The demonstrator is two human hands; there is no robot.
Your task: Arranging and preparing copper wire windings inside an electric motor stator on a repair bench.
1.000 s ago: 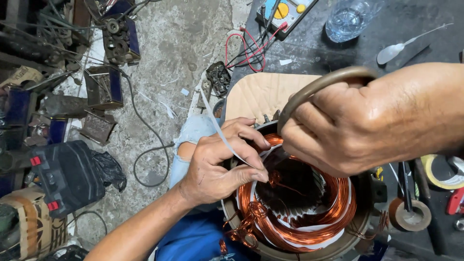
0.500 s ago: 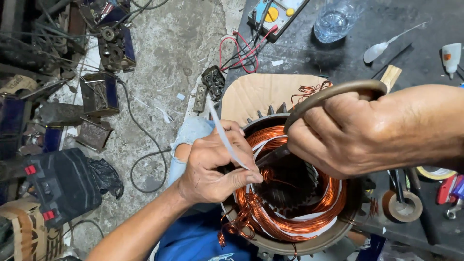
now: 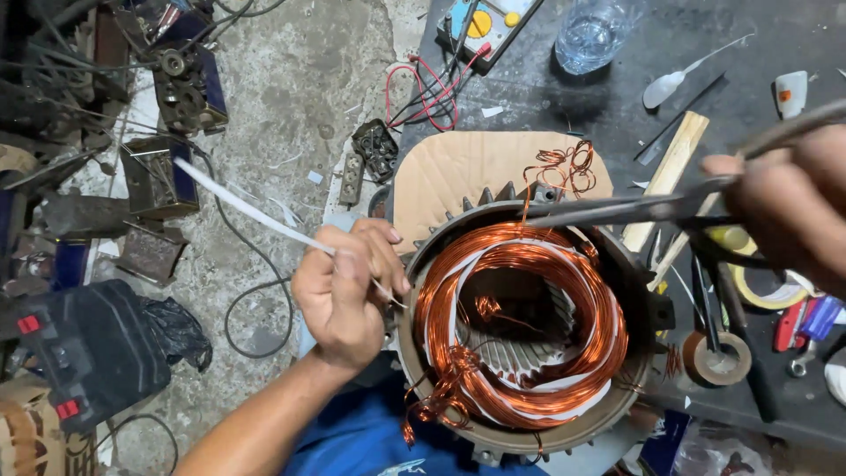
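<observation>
A motor stator (image 3: 520, 326) with bright copper windings (image 3: 529, 264) sits at the edge of a dark, cluttered surface (image 3: 608, 97), resting partly on a piece of cardboard (image 3: 458, 167). The left hand (image 3: 344, 291) is closed in a pinching grip on a thin white strip (image 3: 238, 204), which runs up and left, away from the stator's left rim just beside the knuckles. The right hand (image 3: 784, 203) is clenched around long metal pliers (image 3: 617, 211), whose tips reach the upper rim above the coils. Likely risks: the metal tips could scrape the wire's coating, or the strip could buckle or slip from the pinch.
</observation>
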